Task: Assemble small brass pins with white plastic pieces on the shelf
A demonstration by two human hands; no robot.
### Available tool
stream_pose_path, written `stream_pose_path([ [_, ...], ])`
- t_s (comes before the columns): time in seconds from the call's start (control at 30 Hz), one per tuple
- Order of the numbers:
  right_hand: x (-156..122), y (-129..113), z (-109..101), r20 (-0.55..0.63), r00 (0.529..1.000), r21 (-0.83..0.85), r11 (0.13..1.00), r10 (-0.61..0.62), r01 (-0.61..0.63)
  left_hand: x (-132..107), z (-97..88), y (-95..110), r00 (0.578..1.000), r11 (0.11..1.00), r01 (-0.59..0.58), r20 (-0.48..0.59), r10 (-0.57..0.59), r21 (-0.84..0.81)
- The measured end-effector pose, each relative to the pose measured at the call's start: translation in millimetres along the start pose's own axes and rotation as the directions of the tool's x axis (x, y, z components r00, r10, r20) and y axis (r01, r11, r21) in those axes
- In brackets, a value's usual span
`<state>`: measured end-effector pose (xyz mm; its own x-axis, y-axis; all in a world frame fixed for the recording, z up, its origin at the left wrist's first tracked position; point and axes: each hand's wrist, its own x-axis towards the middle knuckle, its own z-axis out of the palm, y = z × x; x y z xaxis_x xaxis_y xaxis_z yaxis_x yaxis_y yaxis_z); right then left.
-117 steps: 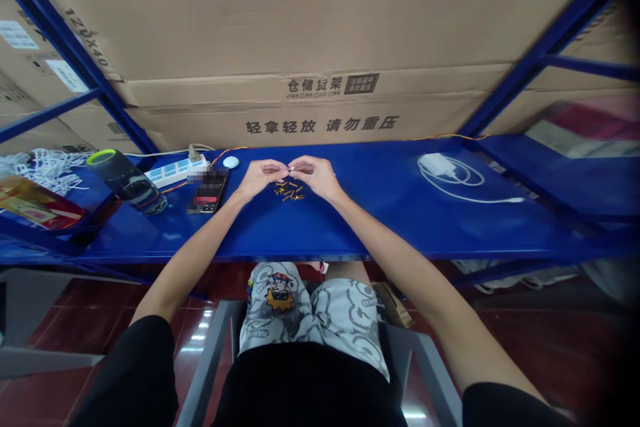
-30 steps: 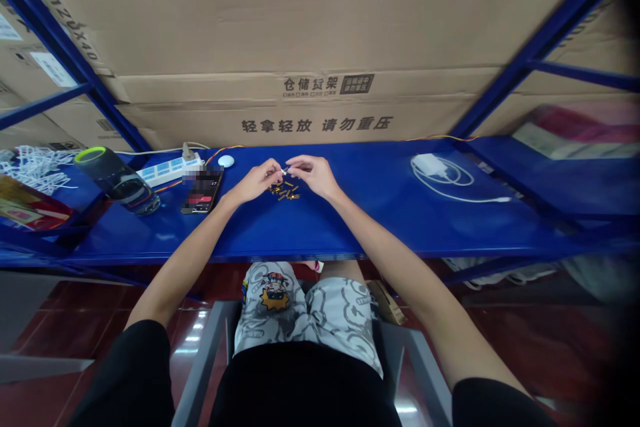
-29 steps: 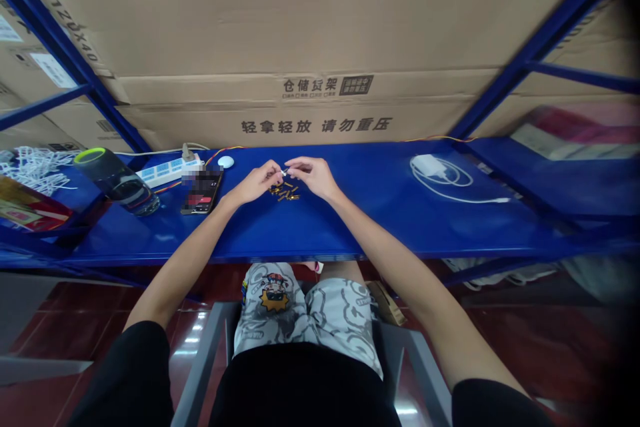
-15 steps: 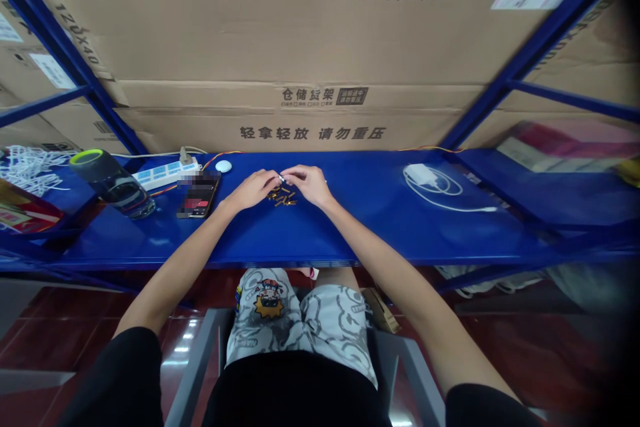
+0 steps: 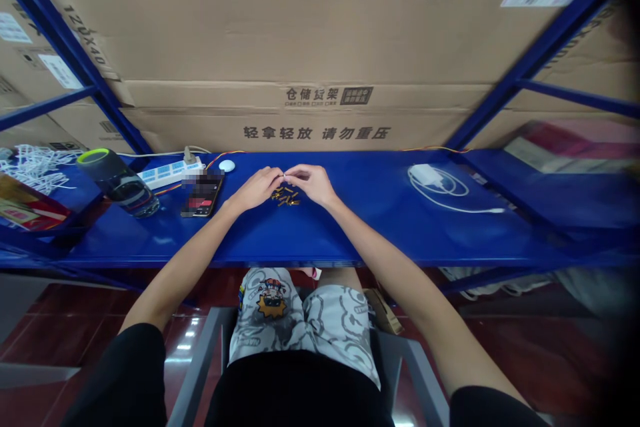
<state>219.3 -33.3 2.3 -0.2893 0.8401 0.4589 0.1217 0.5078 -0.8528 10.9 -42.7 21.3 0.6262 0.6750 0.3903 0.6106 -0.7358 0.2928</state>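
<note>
My left hand (image 5: 262, 187) and my right hand (image 5: 311, 183) meet fingertip to fingertip over the blue shelf top (image 5: 300, 237). Both are closed in a pinch, with a tiny pale piece between them that is too small to name. Just below the fingers lies a small pile of thin brass-coloured pieces (image 5: 287, 198), several of them loose on the surface. Part of that pile is hidden behind my left hand.
Left of my hands are a phone (image 5: 204, 195), a small white round object (image 5: 227, 165), a white power strip (image 5: 170, 173) and a dark bottle (image 5: 119, 183). To the right lies a white charger with its cable (image 5: 429, 176). Cardboard (image 5: 320, 47) stands behind.
The view has shifted slightly, so everything sits a little further right. My fingertips have drawn closer together, and less of the pale piece shows between them.
</note>
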Motion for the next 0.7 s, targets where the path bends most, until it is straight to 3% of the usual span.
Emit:
stream_pose_path([
  [0.17,6,4,-16,-0.036,0.996,-0.012,0.997,0.082,-0.082,-3,-11.9,-6,0.999,0.998,0.022,0.036,-0.024,0.059],
  [0.3,5,6,-35,-0.038,0.997,-0.305,0.949,0.071,-0.079,-9,-19.5,-25,0.998,0.99,0.022,0.059,-0.03,0.138],
  [0.37,3,3,-41,0.009,0.999,-0.532,0.846,0.05,-0.038,-13,-22.3,-35,0.995,0.986,0.024,0.087,-0.039,0.167],
  [0.43,0,-1,-44,0.037,0.998,-0.727,0.686,0.047,-0.005,-15,-25.0,-42,0.99,0.99,0.021,0.134,-0.041,0.142],
  [0.53,-1,-4,-44,0.02,0.998,-0.876,0.482,0.056,-0.01,-18,-29.0,-46,0.982,0.998,0.033,0.183,-0.041,0.045],
  [0.6,-1,-4,-43,-0.007,0.998,-0.9,0.435,0.063,-0.034,-18,-30.6,-46,0.981,0.998,0.065,0.182,-0.065,0.008],
  [0.7,0,-4,-40,-0.044,0.996,-0.9,0.43,0.072,-0.071,-17,-28.7,-43,0.983,0.991,0.122,0.134,-0.128,0.054],
])
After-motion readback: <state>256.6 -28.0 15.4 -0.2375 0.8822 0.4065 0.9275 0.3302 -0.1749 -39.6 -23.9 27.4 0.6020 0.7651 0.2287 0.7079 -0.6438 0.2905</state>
